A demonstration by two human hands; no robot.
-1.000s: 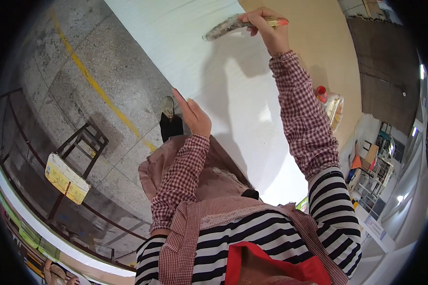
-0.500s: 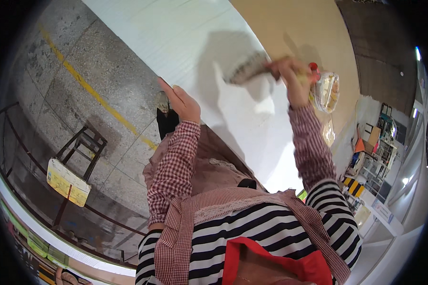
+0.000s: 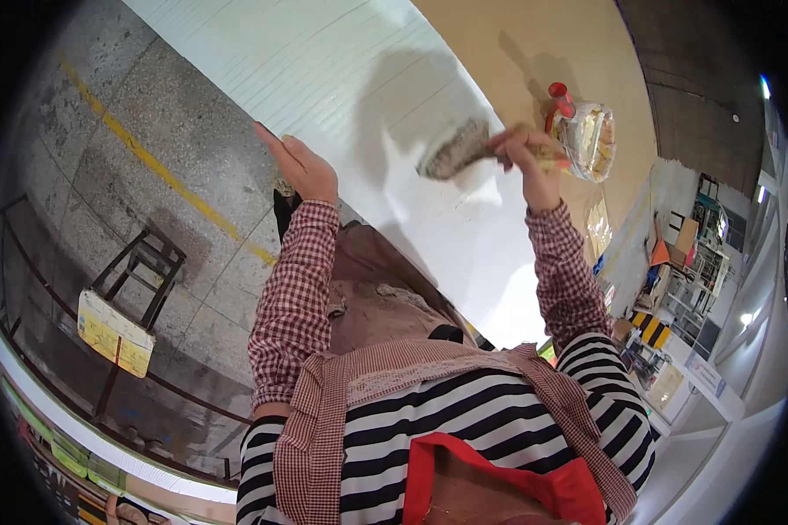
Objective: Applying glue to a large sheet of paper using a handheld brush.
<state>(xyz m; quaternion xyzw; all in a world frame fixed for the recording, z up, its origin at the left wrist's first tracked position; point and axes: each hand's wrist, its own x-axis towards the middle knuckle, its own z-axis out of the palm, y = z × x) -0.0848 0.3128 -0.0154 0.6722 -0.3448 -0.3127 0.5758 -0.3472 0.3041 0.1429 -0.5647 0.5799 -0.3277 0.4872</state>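
My right hand (image 3: 532, 162) grips the handle of a wide brush (image 3: 456, 150) with greyish-white bristles, tilted over the pale surface. Whether the bristles touch it I cannot tell. Beneath the brush lies a long white sheet (image 3: 403, 105), with many fine parallel lines running across its far part. My left hand (image 3: 311, 171) is at the sheet's left edge, fingers stretched out and together, thumb raised, holding nothing. Whether it touches the edge is unclear.
A tan board or tabletop (image 3: 490, 44) borders the sheet on the right. On it stand a plastic-wrapped tub (image 3: 593, 140) and a red cylindrical piece (image 3: 561, 98). At left are a dark-framed stool (image 3: 118, 332), a metal rail and a floor with a yellow line (image 3: 162, 166).
The brush and my right hand have come slightly nearer to me. My left hand has shifted a little left, and the whole view has moved slightly.
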